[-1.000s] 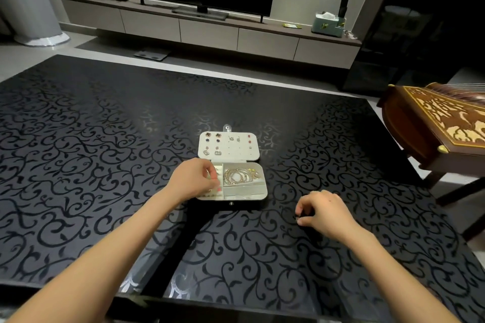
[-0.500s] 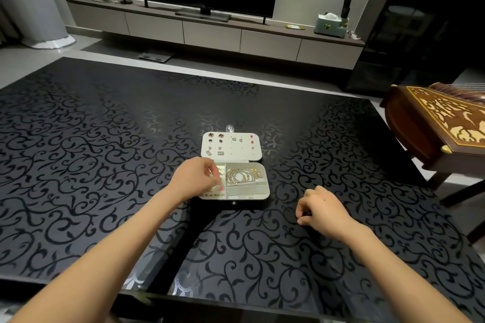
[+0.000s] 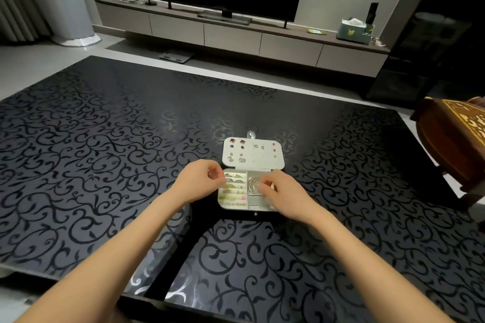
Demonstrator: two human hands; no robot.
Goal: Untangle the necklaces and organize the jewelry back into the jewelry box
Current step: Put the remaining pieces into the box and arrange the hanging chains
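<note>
A small white jewelry box (image 3: 262,209) lies open in the middle of the black table. Its flat lid (image 3: 265,162) faces up and carries several earrings. The left compartment (image 3: 234,193) holds rings in slots. Tangled gold necklaces (image 3: 252,184) lie in the right compartment. My left hand (image 3: 198,182) sits at the box's left rim with its fingers curled and fingertips close together; what they pinch is too small to see. My right hand (image 3: 284,198) covers the right side of the box, its curled fingertips on the necklaces.
The black table (image 3: 105,165) with a scroll pattern stretches wide on all sides. A carved wooden instrument (image 3: 456,136) stands off the right edge. Beyond the far edge are a TV console (image 3: 236,34) and a white floor unit (image 3: 68,0).
My right hand left the table surface at the right and moved up-left onto the box's necklace compartment. My left hand slid back off the ring slots to the box's left rim.
</note>
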